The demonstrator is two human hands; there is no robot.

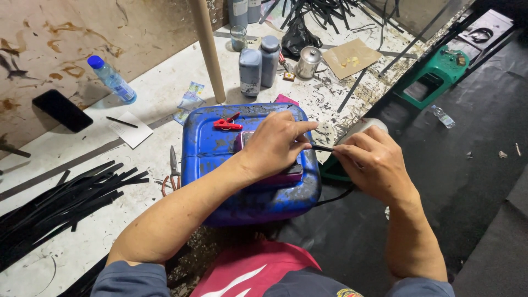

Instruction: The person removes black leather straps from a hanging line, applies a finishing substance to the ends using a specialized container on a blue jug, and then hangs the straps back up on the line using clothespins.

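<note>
Both hands pinch a thin black strip (323, 148) over the blue jerrycan's (220, 148) 3 o'clock edge: left hand (275, 144) fingertips clamped, right hand (369, 164) gripping. Risk: strip slips if either pinch loosens; red clip (226, 124) could get knocked.

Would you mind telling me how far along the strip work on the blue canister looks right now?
Done: nothing clearly marks finished pieces. In hand: the left hand and right hand pinch one thin black strip over the blue canister. Left: a pile of black strips lies on the table, scissors beside it.
</note>
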